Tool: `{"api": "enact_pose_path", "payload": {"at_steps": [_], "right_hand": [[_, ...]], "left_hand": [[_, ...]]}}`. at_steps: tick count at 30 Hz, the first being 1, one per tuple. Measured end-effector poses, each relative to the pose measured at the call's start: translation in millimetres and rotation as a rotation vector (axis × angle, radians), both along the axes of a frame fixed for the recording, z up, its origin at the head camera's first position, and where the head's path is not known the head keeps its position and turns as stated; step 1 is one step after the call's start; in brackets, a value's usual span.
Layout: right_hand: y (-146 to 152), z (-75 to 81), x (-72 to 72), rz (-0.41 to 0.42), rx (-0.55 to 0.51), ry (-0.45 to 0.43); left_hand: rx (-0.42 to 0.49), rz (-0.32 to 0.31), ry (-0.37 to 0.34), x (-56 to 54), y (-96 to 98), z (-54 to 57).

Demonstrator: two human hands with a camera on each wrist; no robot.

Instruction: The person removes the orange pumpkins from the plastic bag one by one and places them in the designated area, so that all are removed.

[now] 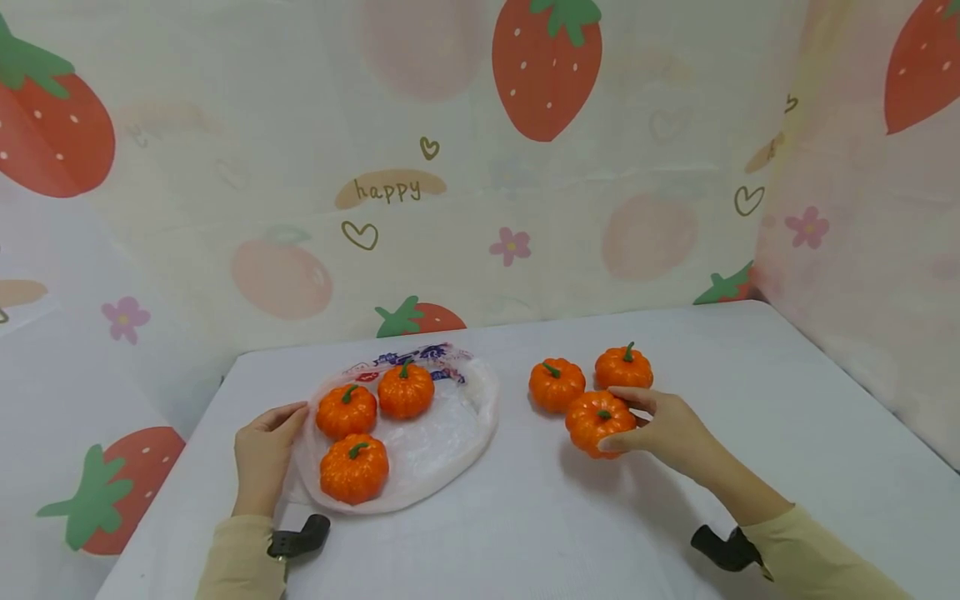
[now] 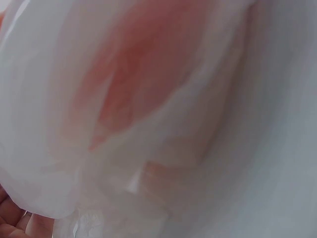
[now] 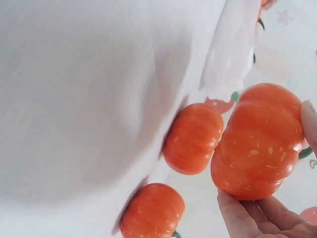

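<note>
Orange and ribbed, one pumpkin (image 1: 589, 428) is held clear of the bench (image 1: 517, 542) in the right hand (image 1: 672, 429). The thumb and fingers clasp opposite sides, likely because those round flanks give a steadier hold than the short green stem (image 1: 604, 414). Two more pumpkins (image 1: 557, 388) rest on the bench just beyond, within that hand's easy reach. At the other side, the left hand (image 1: 264, 450) pinches the rim of a white plastic bag (image 1: 435, 454), presumably to hold its mouth spread. Three pumpkins (image 1: 354, 472) stand inside it, grouped near the left hand.
</note>
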State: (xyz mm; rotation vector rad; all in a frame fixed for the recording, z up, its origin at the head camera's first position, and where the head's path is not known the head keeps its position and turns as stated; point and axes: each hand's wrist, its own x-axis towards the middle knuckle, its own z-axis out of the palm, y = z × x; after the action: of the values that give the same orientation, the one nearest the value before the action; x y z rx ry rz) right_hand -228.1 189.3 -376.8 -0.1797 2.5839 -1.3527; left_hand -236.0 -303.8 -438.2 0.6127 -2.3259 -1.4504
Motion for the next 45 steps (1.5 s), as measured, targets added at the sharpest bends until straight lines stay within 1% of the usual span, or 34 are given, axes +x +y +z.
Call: {"api": "enact_pose_path", "payload": {"at_steps": [6, 12, 18, 24, 27, 32, 37, 45], "right_hand": [[10, 0.2, 0.6, -0.002, 0.046, 0.021], [27, 3.8, 1.3, -0.019, 0.086, 0.017], [44, 4.9, -2.6, -0.053, 0.1, -0.006], [58, 6.9, -5.9, -0.07, 0.145, 0.006], [63, 7.7, -7.5, -0.089, 0.13, -0.005], [70, 6.4, -11.3, -0.104, 0.112, -0.015], [82, 3.6, -16.2, -0.126, 0.13, -0.027], [101, -1.8, -31.5, -0.152, 0.174, -0.007]], "left_hand": [[-0.006, 0.005, 0.001, -2.0, -2.3, -2.2], [-0.012, 0.009, -0.001, -2.8, -2.2, -2.0], [-0.017, 0.012, 0.008, -3.6, -3.0, -0.8], [-0.015, 0.017, 0.011, -4.4, -3.0, -0.8], [-0.009, 0.008, 0.009, -4.3, -2.6, -1.1], [-0.006, 0.002, 0.011, -3.8, -2.3, -1.9], [-0.01, -0.008, 0.004, -3.3, -2.2, -2.7], [0.002, -0.005, -0.012, -1.9, -2.2, -2.4]]}}
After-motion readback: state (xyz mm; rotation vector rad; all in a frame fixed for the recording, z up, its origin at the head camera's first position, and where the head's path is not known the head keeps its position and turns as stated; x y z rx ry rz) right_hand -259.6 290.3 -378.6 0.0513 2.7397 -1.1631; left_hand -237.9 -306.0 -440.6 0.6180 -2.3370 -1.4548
